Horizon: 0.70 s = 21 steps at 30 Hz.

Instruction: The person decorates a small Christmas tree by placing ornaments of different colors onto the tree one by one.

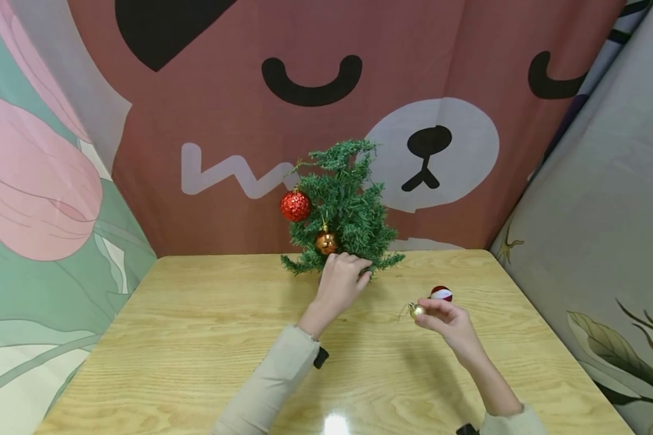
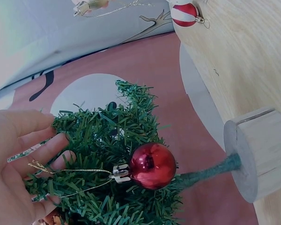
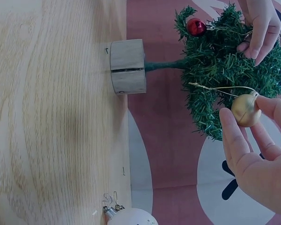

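Note:
A small green artificial Christmas tree stands on a round wooden base. My left hand is at its lower front, fingers curled among the needles and holding a branch. Close to these fingers hangs a shiny red ball, its gold loop running towards the hand; the hand hides it in the head view. To the right, my right hand pinches a small gold ball between thumb and fingertips. The ball's gold string dangles free. A glittery red ball and a copper ball hang on the tree's left side.
A red-and-white ball lies on the wooden table just behind my right hand. Behind the tree hangs a printed curtain, and patterned cloth also borders the table on both sides.

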Each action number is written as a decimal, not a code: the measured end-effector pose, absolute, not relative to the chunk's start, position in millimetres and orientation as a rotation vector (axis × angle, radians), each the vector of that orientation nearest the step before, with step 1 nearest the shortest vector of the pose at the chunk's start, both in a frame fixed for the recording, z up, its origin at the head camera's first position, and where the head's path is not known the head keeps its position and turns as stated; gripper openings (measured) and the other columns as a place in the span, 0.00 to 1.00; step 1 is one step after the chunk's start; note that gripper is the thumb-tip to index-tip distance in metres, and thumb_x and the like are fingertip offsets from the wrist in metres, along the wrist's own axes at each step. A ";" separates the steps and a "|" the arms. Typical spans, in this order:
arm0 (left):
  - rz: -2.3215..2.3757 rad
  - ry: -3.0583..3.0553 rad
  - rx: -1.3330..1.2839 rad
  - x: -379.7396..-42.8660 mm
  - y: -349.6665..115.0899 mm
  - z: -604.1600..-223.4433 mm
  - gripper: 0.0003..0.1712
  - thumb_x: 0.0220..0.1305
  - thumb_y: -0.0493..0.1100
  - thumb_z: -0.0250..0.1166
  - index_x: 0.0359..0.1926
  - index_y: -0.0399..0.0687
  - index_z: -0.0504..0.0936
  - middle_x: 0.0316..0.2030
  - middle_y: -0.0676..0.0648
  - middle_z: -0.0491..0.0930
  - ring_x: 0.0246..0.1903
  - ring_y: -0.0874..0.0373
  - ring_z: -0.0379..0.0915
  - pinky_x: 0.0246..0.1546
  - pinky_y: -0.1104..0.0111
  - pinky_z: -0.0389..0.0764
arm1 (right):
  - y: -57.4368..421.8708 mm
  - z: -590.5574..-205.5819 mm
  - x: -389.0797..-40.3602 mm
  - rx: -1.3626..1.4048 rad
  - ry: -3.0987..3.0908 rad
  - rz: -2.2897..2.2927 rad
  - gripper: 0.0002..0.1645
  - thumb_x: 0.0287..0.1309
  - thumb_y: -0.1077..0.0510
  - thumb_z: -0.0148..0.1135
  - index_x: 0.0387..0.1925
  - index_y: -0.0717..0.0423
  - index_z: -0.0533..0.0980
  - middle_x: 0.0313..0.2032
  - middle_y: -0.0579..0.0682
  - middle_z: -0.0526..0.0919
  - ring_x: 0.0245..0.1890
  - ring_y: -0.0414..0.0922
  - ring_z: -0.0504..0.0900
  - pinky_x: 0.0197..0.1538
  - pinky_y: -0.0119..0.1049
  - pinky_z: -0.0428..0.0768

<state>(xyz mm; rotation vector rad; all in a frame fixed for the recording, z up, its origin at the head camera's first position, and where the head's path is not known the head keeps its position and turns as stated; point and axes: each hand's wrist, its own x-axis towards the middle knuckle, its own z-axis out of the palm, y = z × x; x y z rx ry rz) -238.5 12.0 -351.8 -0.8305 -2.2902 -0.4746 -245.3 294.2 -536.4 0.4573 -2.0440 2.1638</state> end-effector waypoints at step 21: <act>-0.493 -2.280 -0.836 -239.0 13.7 -351.6 0.09 0.53 0.41 0.65 0.36 0.45 0.84 0.32 0.49 0.82 0.29 0.58 0.75 0.29 0.67 0.70 | 290.8 -534.6 -247.9 0.459 -2.047 2.177 0.20 0.51 0.64 0.62 0.47 0.64 0.72 0.40 0.65 0.74 0.37 0.56 0.78 0.39 0.47 0.77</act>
